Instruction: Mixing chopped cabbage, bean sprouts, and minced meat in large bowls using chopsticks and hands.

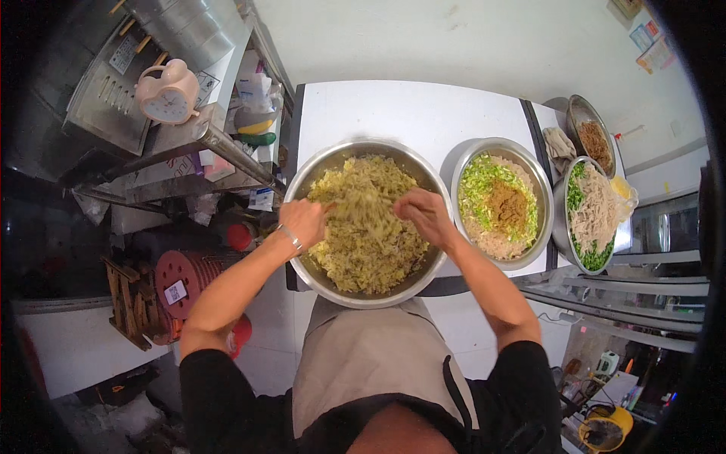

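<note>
A large steel bowl [367,301] holds a yellow-green, finely chopped mixture [363,255]. Some of the mixture is lifted and blurred by motion at the middle. My left hand [303,224], with a metal band at its wrist, is closed over the bowl's left side. From its fingers a thin, stick-like utensil [331,206] reaches into the mixture. Over the right side my right hand [424,214] is closed too, with a thin utensil, partly blurred, pointing inwards. The utensils' far ends are hidden in the food.
To the right stand a steel bowl [549,218] of chopped greens, pale food and brown powder, a bowl [558,227] of pale shreds and greens, and a strainer-like bowl [574,108] of brown shreds. A cloth [558,148] lies between them. Metal shelving [238,156] with a pink alarm clock [168,96] flanks the left.
</note>
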Demonstrator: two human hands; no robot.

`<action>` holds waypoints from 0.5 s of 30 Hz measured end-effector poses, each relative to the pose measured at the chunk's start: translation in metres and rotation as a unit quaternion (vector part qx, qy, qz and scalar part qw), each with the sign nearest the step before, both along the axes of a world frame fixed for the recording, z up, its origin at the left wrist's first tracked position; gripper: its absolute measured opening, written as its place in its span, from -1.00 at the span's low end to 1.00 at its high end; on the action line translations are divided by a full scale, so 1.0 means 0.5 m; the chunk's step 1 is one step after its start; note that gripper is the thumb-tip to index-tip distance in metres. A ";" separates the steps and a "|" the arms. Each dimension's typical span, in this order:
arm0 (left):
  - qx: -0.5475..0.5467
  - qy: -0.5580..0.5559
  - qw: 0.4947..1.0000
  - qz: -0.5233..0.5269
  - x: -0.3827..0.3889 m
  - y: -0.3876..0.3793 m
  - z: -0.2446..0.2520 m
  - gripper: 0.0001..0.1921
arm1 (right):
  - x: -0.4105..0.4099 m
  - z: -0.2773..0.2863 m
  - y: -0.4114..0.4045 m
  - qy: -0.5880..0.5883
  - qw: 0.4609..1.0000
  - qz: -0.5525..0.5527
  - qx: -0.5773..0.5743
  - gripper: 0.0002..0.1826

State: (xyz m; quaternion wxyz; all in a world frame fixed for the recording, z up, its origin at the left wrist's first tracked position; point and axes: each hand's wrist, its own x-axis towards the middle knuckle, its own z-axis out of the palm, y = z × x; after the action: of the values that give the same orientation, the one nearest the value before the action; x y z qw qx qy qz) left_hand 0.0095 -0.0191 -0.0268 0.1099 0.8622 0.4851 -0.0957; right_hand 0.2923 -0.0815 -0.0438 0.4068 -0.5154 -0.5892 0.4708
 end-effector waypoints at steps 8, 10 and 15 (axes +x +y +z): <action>0.058 0.062 0.996 -0.022 -0.016 0.062 -0.015 -0.86 | 0.072 -0.035 0.051 -0.173 0.973 -0.016 0.154 -0.88; 0.083 0.050 0.995 -0.034 0.019 0.059 -0.037 -0.84 | 0.035 -0.047 0.067 -0.137 0.974 -0.024 0.178 -0.88; 0.009 0.048 0.997 -0.065 -0.030 -0.044 0.104 -0.83 | 0.046 0.116 -0.037 -0.141 0.968 0.166 0.127 -0.83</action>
State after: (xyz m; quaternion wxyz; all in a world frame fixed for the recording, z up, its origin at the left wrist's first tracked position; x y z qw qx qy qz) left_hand -0.0055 -0.0412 0.0250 0.0719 0.8874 0.4333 -0.1399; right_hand 0.3153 -0.1000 0.0141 0.2977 -0.4155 -0.7731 0.3755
